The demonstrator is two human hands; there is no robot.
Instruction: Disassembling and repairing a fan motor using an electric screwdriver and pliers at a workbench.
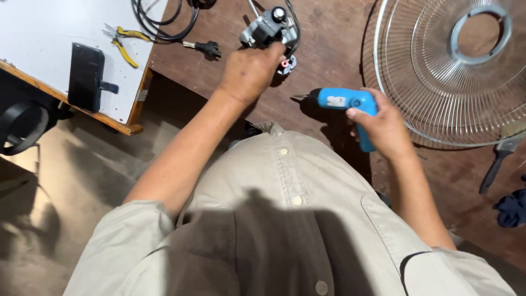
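Gripping a grey motor unit [268, 30], the left hand [249, 71] steadies it; the right hand [386, 129] holds a blue electric screwdriver [348, 107].

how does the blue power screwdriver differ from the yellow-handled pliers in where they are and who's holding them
The blue power screwdriver is gripped in the right hand, held above the brown worktop with its bit pointing left; the yellow-handled pliers lie untouched on the white table. The screwdriver has a bulky pistol-shaped plastic body; the pliers are slim, with two thin handles. Both are hand tools.
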